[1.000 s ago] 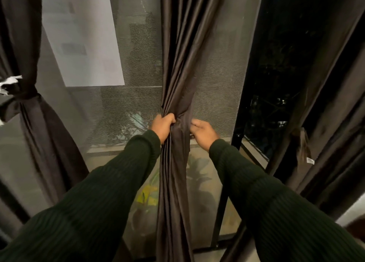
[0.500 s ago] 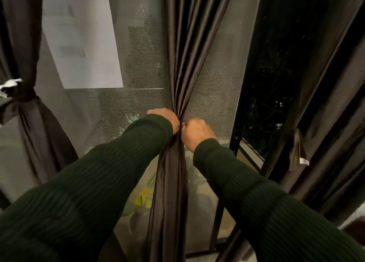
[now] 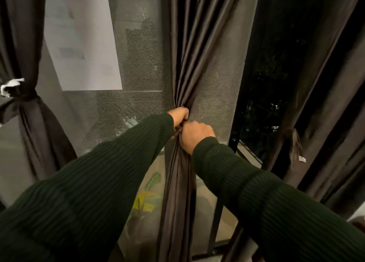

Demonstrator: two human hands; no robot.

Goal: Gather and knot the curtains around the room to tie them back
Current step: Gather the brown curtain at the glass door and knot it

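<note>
A dark brown curtain (image 3: 194, 50) hangs down the middle of the window, bunched into a narrow bundle. My left hand (image 3: 180, 114) grips the bundle from the left at the point where the folds converge. My right hand (image 3: 195, 136) grips it just below and to the right, touching the left hand. Below the hands the cloth falls straight. Both arms wear dark green ribbed sleeves. The fingertips are hidden in the folds.
A tied-back curtain (image 3: 29, 103) with a white tag hangs at the left. Another dark curtain (image 3: 325, 103) hangs at the right. A mesh screen (image 3: 142, 68) carries a white paper sheet (image 3: 83, 44). A black window frame (image 3: 237, 113) stands right of the hands.
Both hands closed in together on the curtain, squeezing the loose folds into a tight bundle. They now touch each other, the left slightly above the right.
</note>
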